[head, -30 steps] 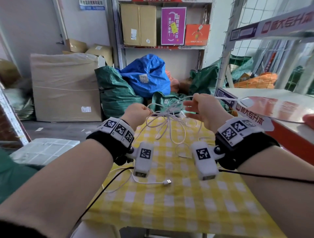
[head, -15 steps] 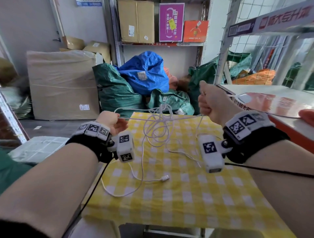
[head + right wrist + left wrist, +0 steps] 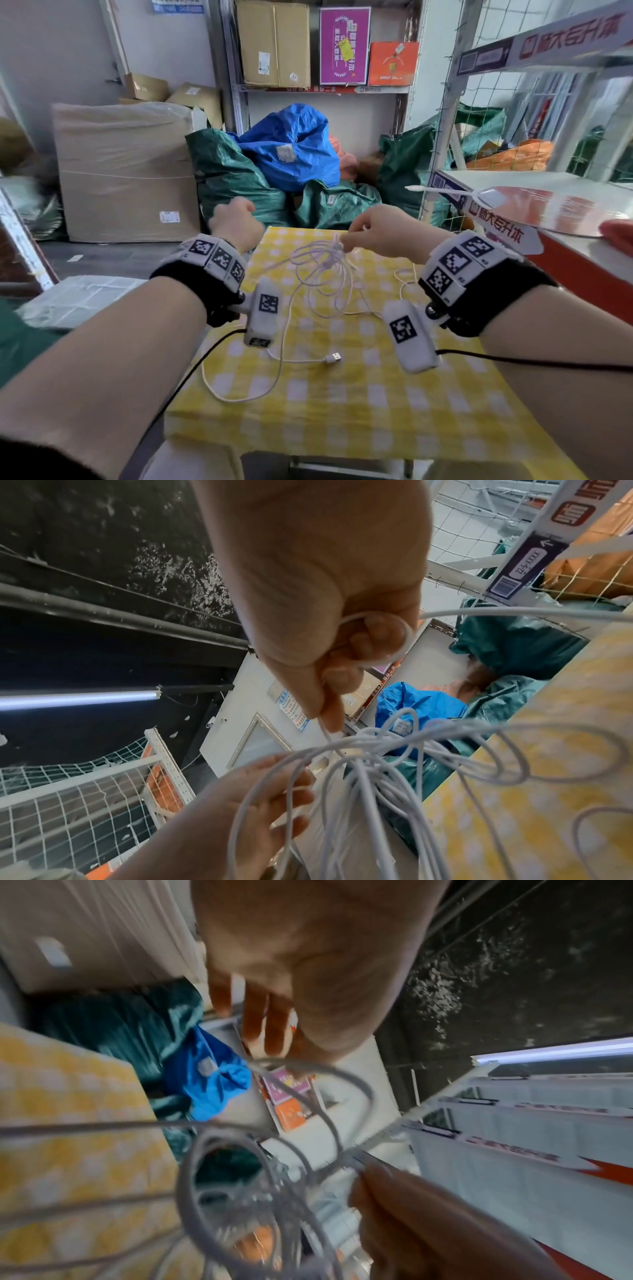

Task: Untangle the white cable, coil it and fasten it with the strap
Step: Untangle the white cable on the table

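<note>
pinching the tangled white usb cable (image 3: 322,267) in my right hand (image 3: 380,236), loops hanging below it; my left hand (image 3: 236,226) just beside, fingers loosely spread.

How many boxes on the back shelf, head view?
3: a tall brown cardboard box at left, a purple box in the middle, an orange box at right. More may be hidden.

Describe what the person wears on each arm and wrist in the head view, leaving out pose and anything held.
Both forearms are bare, with no sleeves. Behind the left hand and the right hand, each wrist carries a black band topped with white square-code tags. A white box-shaped unit bearing one code tag hangs from each band, trailing a thin black wire.
</note>
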{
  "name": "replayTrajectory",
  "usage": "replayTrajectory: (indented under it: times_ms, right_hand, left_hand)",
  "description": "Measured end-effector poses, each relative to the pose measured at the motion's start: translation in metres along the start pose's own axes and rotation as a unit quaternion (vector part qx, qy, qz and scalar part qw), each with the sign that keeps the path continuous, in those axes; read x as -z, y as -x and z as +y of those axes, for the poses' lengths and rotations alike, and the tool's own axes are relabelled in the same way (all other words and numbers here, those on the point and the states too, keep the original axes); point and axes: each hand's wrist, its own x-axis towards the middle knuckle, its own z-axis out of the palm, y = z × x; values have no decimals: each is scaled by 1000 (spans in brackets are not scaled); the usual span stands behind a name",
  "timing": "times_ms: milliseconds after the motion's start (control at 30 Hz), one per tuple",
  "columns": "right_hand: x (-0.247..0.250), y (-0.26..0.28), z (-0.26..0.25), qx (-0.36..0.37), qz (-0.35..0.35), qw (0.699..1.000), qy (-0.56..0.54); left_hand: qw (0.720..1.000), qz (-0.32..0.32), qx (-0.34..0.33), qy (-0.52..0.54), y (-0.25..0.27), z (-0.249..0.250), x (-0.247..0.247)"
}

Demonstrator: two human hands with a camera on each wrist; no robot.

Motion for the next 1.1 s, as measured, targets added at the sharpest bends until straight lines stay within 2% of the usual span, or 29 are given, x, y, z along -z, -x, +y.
replayTrajectory:
  times_ms: [67,133,200,300,400,500,633,967,1100]
  right_hand:
    - [0,-1,-2,-8,21,999,-45]
    - [0,-3,-4,-17,33,994,-108]
    - [-1,-5,-3,-28,42,984,-172]
    - [0,-7,1,-54,47,964,-254]
    - [2,-6,3,-76,33,939,-333]
    - [3,-4,1,-82,22,928,-362]
    - [4,0,0,-89,28,915,-393]
    - [5,1,1,-98,69,853,-507]
    - [7,-1,4,-134,96,818,-551]
  left_hand:
    - [992,-41,-107,59,17,23,-5]
    - [975,-118,-162,91,34,43,-12]
    - [959,-189,-159,135,44,55,-19]
    - [939,-262,-104,198,46,60,-23]
    - [930,-309,-96,175,46,57,-24]
    - [920,-343,-115,149,47,52,-26]
    - [919,-339,-127,155,48,47,-31]
    - [936,-285,-157,136,52,44,-40]
    - [941,-246,-176,153,49,40,-39]
